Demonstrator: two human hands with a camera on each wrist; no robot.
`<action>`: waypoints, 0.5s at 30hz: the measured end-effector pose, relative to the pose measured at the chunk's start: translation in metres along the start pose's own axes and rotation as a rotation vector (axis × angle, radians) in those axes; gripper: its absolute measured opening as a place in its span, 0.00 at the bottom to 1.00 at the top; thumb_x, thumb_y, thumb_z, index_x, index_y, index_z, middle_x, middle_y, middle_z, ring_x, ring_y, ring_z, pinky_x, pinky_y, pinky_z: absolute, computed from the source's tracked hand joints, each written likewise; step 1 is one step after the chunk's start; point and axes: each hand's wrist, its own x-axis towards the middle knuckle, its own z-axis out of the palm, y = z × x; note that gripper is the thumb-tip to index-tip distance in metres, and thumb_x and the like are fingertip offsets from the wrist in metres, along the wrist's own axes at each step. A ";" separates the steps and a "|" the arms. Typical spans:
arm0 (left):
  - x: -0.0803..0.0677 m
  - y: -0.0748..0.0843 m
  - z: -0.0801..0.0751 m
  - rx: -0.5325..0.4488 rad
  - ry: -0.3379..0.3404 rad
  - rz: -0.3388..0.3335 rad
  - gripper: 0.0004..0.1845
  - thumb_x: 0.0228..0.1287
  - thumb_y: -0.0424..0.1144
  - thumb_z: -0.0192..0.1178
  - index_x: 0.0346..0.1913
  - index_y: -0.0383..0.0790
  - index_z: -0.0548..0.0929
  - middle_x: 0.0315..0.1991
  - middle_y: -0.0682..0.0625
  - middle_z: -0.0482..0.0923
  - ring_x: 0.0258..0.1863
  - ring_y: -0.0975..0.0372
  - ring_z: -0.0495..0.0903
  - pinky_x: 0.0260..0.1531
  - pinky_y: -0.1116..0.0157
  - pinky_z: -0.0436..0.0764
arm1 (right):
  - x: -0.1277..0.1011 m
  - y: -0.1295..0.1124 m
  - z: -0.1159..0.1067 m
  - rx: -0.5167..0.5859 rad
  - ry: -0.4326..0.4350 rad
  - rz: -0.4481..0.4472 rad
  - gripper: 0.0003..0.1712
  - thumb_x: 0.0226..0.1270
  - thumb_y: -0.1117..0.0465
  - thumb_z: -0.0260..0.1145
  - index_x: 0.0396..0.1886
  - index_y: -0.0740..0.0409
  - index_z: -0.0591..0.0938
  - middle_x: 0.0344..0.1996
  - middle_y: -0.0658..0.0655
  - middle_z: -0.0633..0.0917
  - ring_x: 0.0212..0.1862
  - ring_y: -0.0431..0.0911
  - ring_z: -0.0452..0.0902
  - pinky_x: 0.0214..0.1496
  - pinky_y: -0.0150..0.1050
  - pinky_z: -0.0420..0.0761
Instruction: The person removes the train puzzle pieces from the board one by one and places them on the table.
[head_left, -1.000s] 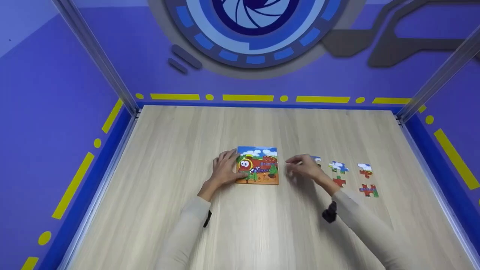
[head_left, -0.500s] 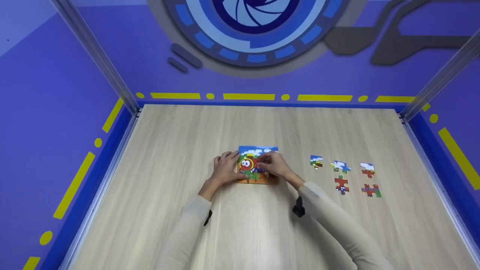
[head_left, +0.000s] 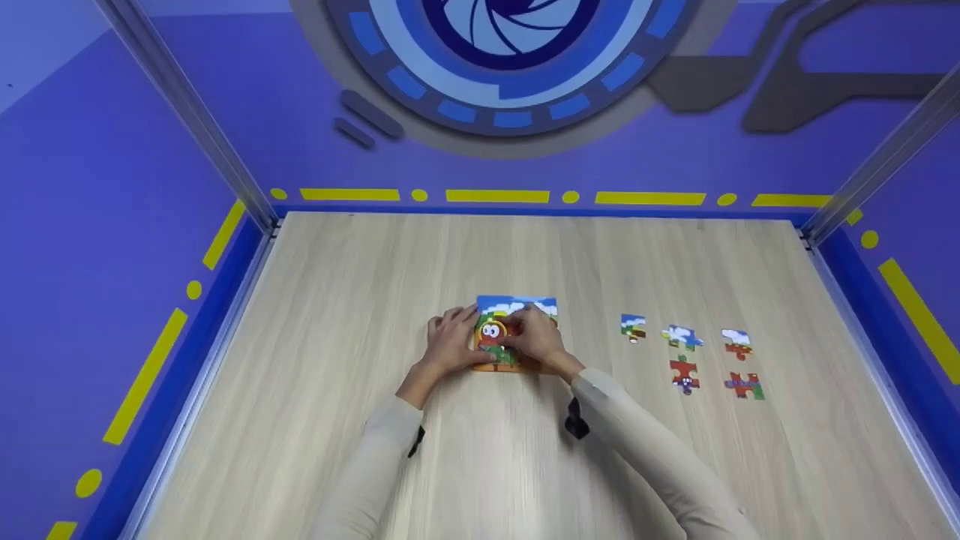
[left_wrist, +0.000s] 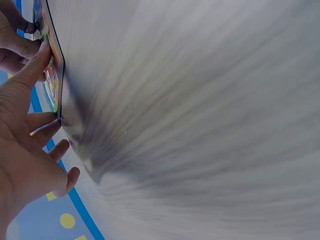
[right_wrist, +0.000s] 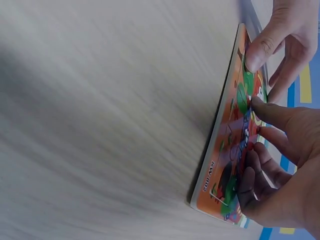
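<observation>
A square jigsaw puzzle with a cartoon train picture lies in its thin board on the table. My left hand grips the board's left side. Its thumb lies on the picture, and other fingers touch the edge in the left wrist view. My right hand is over the middle of the picture and covers much of it. In the right wrist view, my right thumb and index fingertip pinch at a puzzle piece in the board; the piece's outline is mostly hidden.
To the right lie several loose pieces: a sky-and-green piece, a cloud piece, a cloud-and-red piece, a red piece and a red-and-green piece. Blue-purple panels border the wooden table.
My right hand has moved left from beside the board onto the picture, then slightly further left. The loose pieces it partly covered now show fully. My left hand stays put.
</observation>
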 end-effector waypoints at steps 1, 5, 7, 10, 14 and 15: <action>0.000 0.000 0.000 0.000 -0.001 -0.001 0.48 0.47 0.60 0.69 0.68 0.38 0.67 0.71 0.45 0.62 0.67 0.49 0.60 0.60 0.42 0.56 | 0.000 0.000 0.000 -0.002 0.002 0.005 0.22 0.53 0.57 0.74 0.49 0.58 0.85 0.44 0.56 0.82 0.47 0.48 0.75 0.53 0.46 0.75; 0.000 0.002 0.000 -0.002 -0.012 -0.003 0.48 0.48 0.60 0.69 0.69 0.38 0.66 0.71 0.45 0.61 0.67 0.48 0.60 0.60 0.42 0.55 | 0.001 0.000 -0.001 0.014 0.009 0.036 0.21 0.52 0.58 0.75 0.47 0.58 0.85 0.40 0.55 0.82 0.43 0.47 0.74 0.49 0.44 0.75; 0.001 0.003 0.000 -0.002 -0.010 -0.002 0.48 0.48 0.60 0.69 0.69 0.38 0.66 0.71 0.45 0.61 0.67 0.48 0.60 0.60 0.42 0.56 | 0.002 0.000 0.000 0.014 0.017 0.045 0.20 0.53 0.58 0.74 0.46 0.58 0.85 0.39 0.55 0.82 0.41 0.46 0.73 0.46 0.43 0.75; 0.001 0.003 -0.001 -0.001 -0.015 -0.017 0.48 0.47 0.59 0.69 0.69 0.38 0.66 0.71 0.46 0.61 0.68 0.49 0.60 0.61 0.43 0.55 | 0.002 -0.001 0.000 0.028 0.021 0.050 0.18 0.54 0.58 0.74 0.44 0.59 0.84 0.36 0.55 0.81 0.38 0.45 0.73 0.42 0.41 0.75; 0.002 0.002 -0.001 0.000 -0.015 -0.034 0.48 0.46 0.58 0.71 0.69 0.39 0.66 0.71 0.46 0.61 0.68 0.49 0.60 0.61 0.43 0.55 | 0.003 -0.002 0.000 0.091 0.017 0.049 0.16 0.54 0.61 0.73 0.41 0.60 0.81 0.32 0.55 0.81 0.33 0.43 0.73 0.35 0.36 0.73; 0.002 0.002 -0.001 -0.002 -0.012 -0.034 0.48 0.46 0.58 0.71 0.69 0.39 0.66 0.71 0.46 0.61 0.68 0.49 0.60 0.61 0.43 0.55 | 0.003 -0.003 0.000 0.113 0.016 0.046 0.15 0.54 0.62 0.73 0.40 0.61 0.81 0.31 0.55 0.81 0.32 0.43 0.72 0.33 0.36 0.72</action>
